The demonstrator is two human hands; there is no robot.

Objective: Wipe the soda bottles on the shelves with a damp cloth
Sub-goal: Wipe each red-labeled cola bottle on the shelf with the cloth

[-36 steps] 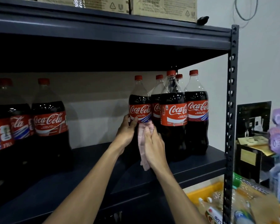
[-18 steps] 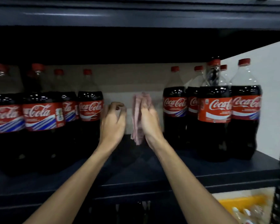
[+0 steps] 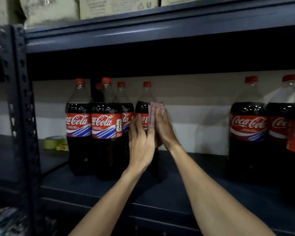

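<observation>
Head view. Wiping at the rightmost soda bottle (image 3: 142,108) of the left cluster (image 3: 101,125), far in on the dark shelf (image 3: 160,191). Lays the left hand (image 3: 140,142) on its label with straight fingers, likely to keep it from tipping or turning. Presses the folded pink cloth (image 3: 156,107) against its right shoulder with the right hand (image 3: 163,132), fingers straight and together, not curled; kept flat, apparently, to cover more plastic. Filled with dark cola up to the shoulder, red caps on, same as the second cluster (image 3: 249,128) well apart at right. Above, cardboard boxes (image 3: 116,5), closed, contents hidden. Left of the bottles, a greenish tape roll (image 3: 54,141).
</observation>
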